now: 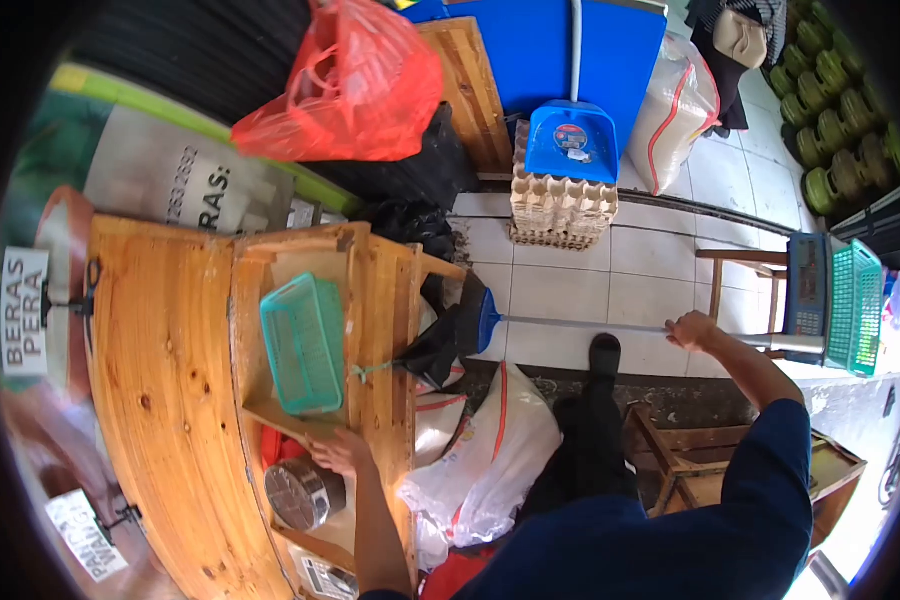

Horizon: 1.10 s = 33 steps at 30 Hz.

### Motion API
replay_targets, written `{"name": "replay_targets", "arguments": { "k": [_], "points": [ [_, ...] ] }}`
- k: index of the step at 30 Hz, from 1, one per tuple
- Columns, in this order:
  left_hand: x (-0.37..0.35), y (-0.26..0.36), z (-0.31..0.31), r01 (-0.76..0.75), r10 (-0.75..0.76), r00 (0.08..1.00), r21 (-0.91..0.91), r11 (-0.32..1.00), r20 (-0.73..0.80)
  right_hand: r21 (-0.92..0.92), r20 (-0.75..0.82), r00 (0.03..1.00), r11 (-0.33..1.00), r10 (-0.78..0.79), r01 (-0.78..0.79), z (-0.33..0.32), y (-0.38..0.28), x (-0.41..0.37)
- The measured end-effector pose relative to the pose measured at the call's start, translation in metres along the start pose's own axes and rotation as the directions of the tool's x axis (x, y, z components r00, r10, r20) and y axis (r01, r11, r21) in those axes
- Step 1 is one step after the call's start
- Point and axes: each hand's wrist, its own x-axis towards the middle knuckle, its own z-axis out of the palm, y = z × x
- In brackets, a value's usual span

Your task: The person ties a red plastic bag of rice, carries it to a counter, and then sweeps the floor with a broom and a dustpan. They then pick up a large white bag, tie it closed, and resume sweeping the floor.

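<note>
My right hand (692, 330) is closed around the long pale handle of a broom (600, 324). The broom's blue head (488, 320) and dark bristles lie to the left, close to the wooden cabinet, near a black plastic bag (432, 350). My left hand (340, 452) rests with fingers apart at the divider of a wooden drawer compartment (355, 300). Just below it stands a round container with a brown lid (305, 493). A turquoise plastic basket (302, 343) sits in the compartment above that hand.
White sacks (505, 430) lean beside my legs. Stacked egg trays (564, 205) carry a blue dustpan (572, 140). A stool (740, 275), a scale (808, 290) and a green basket (854, 308) stand right. Green gas cylinders (835, 110) and a person (735, 60) are farther back.
</note>
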Motion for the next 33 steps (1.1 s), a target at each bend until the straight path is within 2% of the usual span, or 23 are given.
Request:
{"name": "replay_targets", "arguments": {
  "k": [1,2,4,6,9,10,12,13,17,20,22,29,31,33],
  "points": [
    [0.004,-0.013,0.015,-0.043,0.044,0.999,0.072,0.996,-0.011,0.002,-0.04,0.995,0.996,0.088,-0.088,0.006,0.009,0.01],
    [0.008,-0.022,0.029,-0.084,0.088,0.996,0.145,0.986,-0.019,0.021,-0.038,0.995,0.996,0.088,-0.087,0.016,0.017,0.024],
    [0.01,-0.03,0.032,-0.103,0.103,0.995,0.158,0.982,0.012,0.03,-0.12,0.99,0.997,0.072,-0.069,0.042,0.029,0.054],
    [0.012,-0.027,0.019,-0.138,0.131,0.99,0.186,0.973,0.054,0.105,-0.068,0.992,0.989,0.107,-0.1,0.052,0.055,0.062],
    [0.013,-0.014,-0.002,0.002,0.016,0.993,-0.157,0.988,0.119,0.096,-0.212,0.975,0.995,0.058,-0.039,0.079,0.088,0.064],
    [0.014,-0.013,-0.003,-0.008,0.025,0.992,-0.144,0.99,0.121,0.081,-0.251,0.968,0.997,0.025,-0.004,0.084,0.093,0.063],
    [0.011,-0.007,-0.01,-0.005,0.036,0.993,-0.26,0.966,0.114,0.078,-0.282,0.959,0.997,0.02,0.003,0.088,0.096,0.074],
    [0.008,-0.002,-0.014,0.071,-0.02,0.988,-0.334,0.94,0.153,0.065,-0.321,0.947,0.998,0.015,0.006,0.09,0.096,0.079],
    [0.005,0.005,-0.02,0.124,-0.054,0.981,-0.391,0.912,0.184,0.067,-0.301,0.954,0.998,0.004,0.016,0.081,0.108,0.105],
    [0.006,0.001,-0.018,0.175,-0.091,0.972,-0.408,0.896,0.218,0.079,-0.334,0.942,0.995,-0.031,0.061,0.075,0.104,0.122],
    [0.016,-0.021,-0.002,0.18,-0.088,0.975,-0.502,0.846,0.203,0.075,-0.339,0.939,0.994,-0.054,0.085,0.068,0.093,0.131],
    [0.008,-0.003,-0.013,0.147,-0.055,0.979,-0.485,0.862,0.198,0.046,-0.328,0.939,0.991,-0.107,0.129,0.058,0.05,0.181],
    [-0.003,0.021,-0.028,0.21,-0.128,0.971,-0.469,0.858,0.202,0.069,-0.311,0.944,0.988,-0.113,0.14,0.062,0.029,0.201],
    [-0.003,0.021,-0.03,0.197,-0.115,0.972,-0.447,0.873,0.204,0.163,-0.283,0.957,0.981,-0.061,0.11,0.065,-0.001,0.221]
  ]
}}
